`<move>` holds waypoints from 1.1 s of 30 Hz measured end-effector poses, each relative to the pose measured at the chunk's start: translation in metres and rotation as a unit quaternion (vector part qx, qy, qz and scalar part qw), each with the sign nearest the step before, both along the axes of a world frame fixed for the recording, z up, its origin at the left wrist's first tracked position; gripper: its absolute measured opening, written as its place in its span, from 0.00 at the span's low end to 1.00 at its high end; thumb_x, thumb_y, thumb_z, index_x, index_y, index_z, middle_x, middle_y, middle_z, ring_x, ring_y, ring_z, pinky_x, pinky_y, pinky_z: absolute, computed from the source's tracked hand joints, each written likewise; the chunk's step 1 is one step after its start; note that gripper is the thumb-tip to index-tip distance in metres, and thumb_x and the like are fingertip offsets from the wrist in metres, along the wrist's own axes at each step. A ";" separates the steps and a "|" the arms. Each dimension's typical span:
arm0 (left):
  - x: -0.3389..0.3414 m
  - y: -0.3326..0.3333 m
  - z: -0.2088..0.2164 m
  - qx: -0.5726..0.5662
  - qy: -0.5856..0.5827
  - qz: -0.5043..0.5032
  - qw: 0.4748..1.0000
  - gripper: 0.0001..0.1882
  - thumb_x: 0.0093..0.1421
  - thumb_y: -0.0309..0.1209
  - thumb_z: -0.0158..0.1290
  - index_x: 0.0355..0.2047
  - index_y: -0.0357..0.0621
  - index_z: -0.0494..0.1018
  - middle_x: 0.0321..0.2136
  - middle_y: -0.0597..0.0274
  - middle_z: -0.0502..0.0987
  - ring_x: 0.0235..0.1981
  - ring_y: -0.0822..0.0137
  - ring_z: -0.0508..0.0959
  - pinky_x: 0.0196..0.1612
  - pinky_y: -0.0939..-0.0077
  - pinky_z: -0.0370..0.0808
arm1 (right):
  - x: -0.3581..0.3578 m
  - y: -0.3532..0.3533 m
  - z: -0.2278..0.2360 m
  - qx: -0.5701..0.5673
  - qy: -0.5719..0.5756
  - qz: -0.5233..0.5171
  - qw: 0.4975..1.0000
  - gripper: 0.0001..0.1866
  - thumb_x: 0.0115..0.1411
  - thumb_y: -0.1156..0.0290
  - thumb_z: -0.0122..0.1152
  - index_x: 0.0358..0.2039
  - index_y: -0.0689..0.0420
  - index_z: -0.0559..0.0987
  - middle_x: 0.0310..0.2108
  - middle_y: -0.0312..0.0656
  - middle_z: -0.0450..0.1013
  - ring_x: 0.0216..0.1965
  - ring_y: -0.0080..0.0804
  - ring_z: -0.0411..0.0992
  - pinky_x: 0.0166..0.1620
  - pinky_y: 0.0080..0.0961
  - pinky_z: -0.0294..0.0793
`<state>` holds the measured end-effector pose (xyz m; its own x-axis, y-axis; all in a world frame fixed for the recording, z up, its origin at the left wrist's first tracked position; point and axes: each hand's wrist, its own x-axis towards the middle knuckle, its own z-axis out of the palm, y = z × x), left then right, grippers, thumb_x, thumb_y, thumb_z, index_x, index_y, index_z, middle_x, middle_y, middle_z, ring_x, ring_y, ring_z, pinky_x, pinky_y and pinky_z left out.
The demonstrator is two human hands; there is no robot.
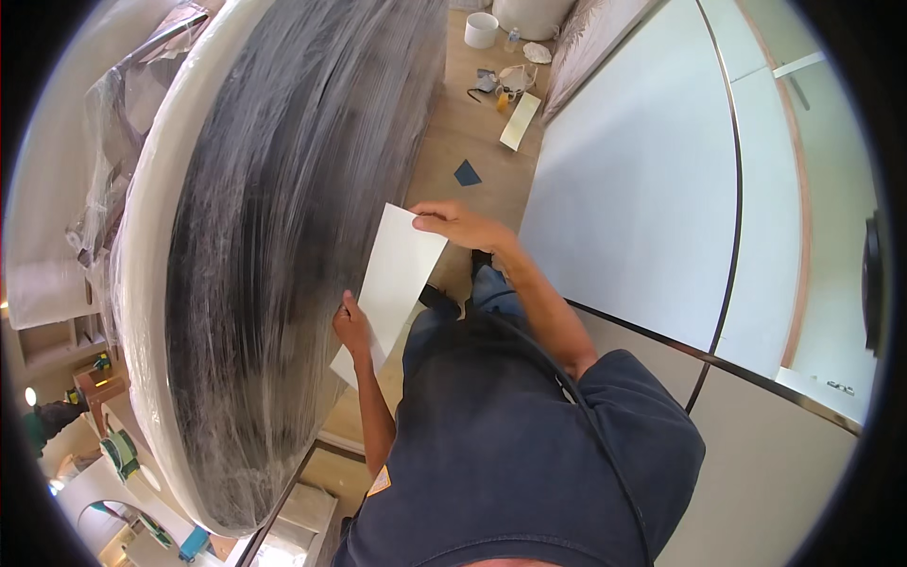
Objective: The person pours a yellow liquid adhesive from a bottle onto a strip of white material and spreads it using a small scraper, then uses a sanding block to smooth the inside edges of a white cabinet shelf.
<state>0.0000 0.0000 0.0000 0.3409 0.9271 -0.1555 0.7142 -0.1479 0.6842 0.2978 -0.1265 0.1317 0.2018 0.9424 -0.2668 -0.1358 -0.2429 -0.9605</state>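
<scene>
R hand [458, 227] pinching far corner of smooth rect. wht board [399, 269]; L hand [352, 328] at long edge, grip unclear. Wrinkled film-wrapped bulk [293, 208] L of fingers, flat pale panel [638, 180] R, narrow floor strip [472, 132] ahead betw.

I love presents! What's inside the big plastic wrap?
A dark surface shows through the plastic wrap. The wrap blurs its details, so I can't tell what the thing is.

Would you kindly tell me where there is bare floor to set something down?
The floor is bare around the dark blue piece, between the wrapped bulk on the left and the pale panel on the right. Farther ahead, a pale strip, small items and a white bucket crowd it. Nearer, the white board in the left hand and right hand hides some.
</scene>
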 end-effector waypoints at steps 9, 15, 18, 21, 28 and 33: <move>0.037 -0.018 0.018 -0.447 -0.463 0.110 0.757 0.29 0.71 0.45 0.43 0.18 0.38 0.71 0.16 0.70 0.71 0.18 0.74 0.65 0.23 0.70 0.63 | -0.083 0.052 0.065 0.120 0.378 0.085 0.914 0.20 0.66 0.64 0.59 0.54 0.63 0.74 0.45 0.37 0.77 0.45 0.21 0.74 0.49 0.22 0.74; 0.067 0.010 0.094 -0.401 -0.541 0.077 0.735 0.29 0.71 0.47 0.43 0.18 0.40 0.70 0.15 0.71 0.70 0.17 0.75 0.65 0.23 0.74 0.63 | -0.057 0.038 0.081 0.194 0.415 0.006 0.889 0.23 0.67 0.63 0.57 0.59 0.60 0.70 0.49 0.38 0.75 0.52 0.26 0.73 0.56 0.29 0.73; 0.088 0.032 0.117 -0.225 -0.481 0.069 0.844 0.29 0.71 0.48 0.43 0.17 0.42 0.69 0.15 0.71 0.69 0.17 0.76 0.65 0.23 0.76 0.64 | -0.001 0.011 0.093 0.186 0.295 -0.128 0.928 0.18 0.68 0.64 0.55 0.53 0.61 0.75 0.44 0.37 0.78 0.45 0.23 0.76 0.51 0.23 0.74; 0.097 0.038 0.115 -0.086 -0.348 0.010 0.933 0.30 0.72 0.47 0.43 0.15 0.41 0.64 0.14 0.72 0.63 0.18 0.76 0.61 0.21 0.72 0.60 | 0.052 -0.017 0.102 0.083 0.014 -0.170 0.982 0.18 0.67 0.65 0.56 0.53 0.62 0.75 0.44 0.37 0.78 0.41 0.21 0.76 0.46 0.20 0.75; 0.125 0.012 0.103 0.073 -0.231 -0.122 0.963 0.29 0.71 0.39 0.42 0.15 0.30 0.64 0.10 0.48 0.61 0.13 0.60 0.62 0.21 0.58 0.58 | 0.047 -0.046 0.152 0.110 -0.106 -0.220 0.963 0.18 0.68 0.65 0.56 0.52 0.64 0.77 0.39 0.35 0.78 0.40 0.18 0.73 0.46 0.17 0.71; 0.150 0.006 0.119 0.275 -0.224 -0.202 0.913 0.20 0.69 0.35 0.44 0.24 0.33 0.72 0.22 0.42 0.73 0.26 0.43 0.71 0.31 0.55 0.66 | 0.062 -0.103 0.165 0.139 -0.090 -0.400 0.901 0.17 0.68 0.66 0.54 0.51 0.64 0.78 0.39 0.36 0.79 0.40 0.18 0.74 0.46 0.17 0.72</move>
<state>0.1497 0.0059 0.1187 0.5873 0.6087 0.5334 0.1935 -0.7455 0.6378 0.3595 -0.2292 0.2970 0.8628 0.5016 0.0630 0.0041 0.1175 -0.9931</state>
